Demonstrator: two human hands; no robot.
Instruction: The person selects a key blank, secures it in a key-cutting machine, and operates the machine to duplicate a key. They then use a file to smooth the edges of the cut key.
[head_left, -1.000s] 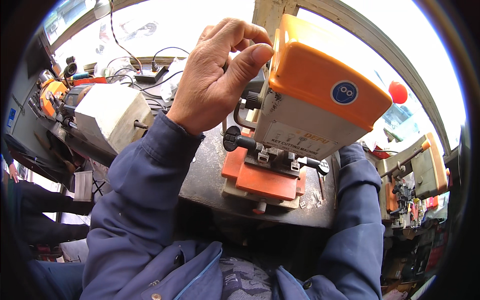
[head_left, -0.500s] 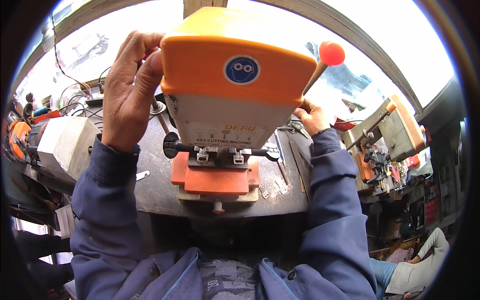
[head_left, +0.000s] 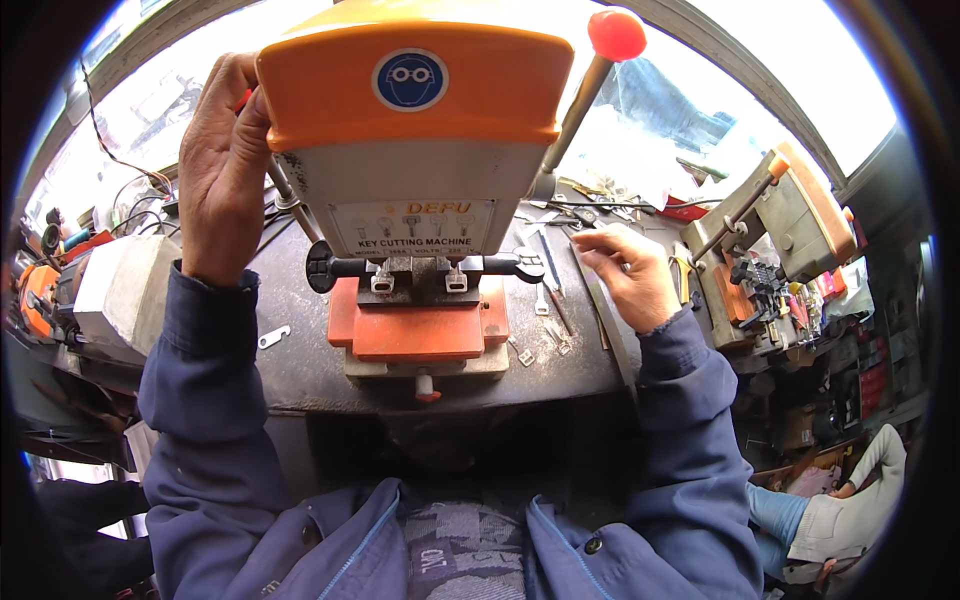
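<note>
A key cutting machine (head_left: pixel 520 80) with an orange cover, grey body and red-orange base stands before me. My left hand (head_left: pixel 215 190) is closed at the cover's left side, around a red knob (head_left: pixel 243 99) that partly shows between the fingers; a metal rod (head_left: pixel 288 195) runs down below it. Two silver key heads (head_left: pixel 456 281) stick out of the clamps, between two black wing knobs (head_left: pixel 528 265). My right hand (head_left: pixel 630 272) hovers over the bench to the machine's right, its fingers loosely bent and apart, with nothing visible in them. A red-balled lever (head_left: pixel 618 36) rises at the machine's right.
On the dark bench (head_left: pixel 300 370) lie a notched silver piece (head_left: pixel 274 337), a long flat bar (head_left: pixel 608 320), loose keys and metal shavings. A second machine (head_left: pixel 800 230) stands right, a grey-housed machine (head_left: pixel 125 290) left. Another person (head_left: pixel 840 520) is at the lower right.
My right hand has come away from behind the machine's right side, toward me over the bench. The view has shifted, so the machine appears farther left and higher. My left hand stays at the knob.
</note>
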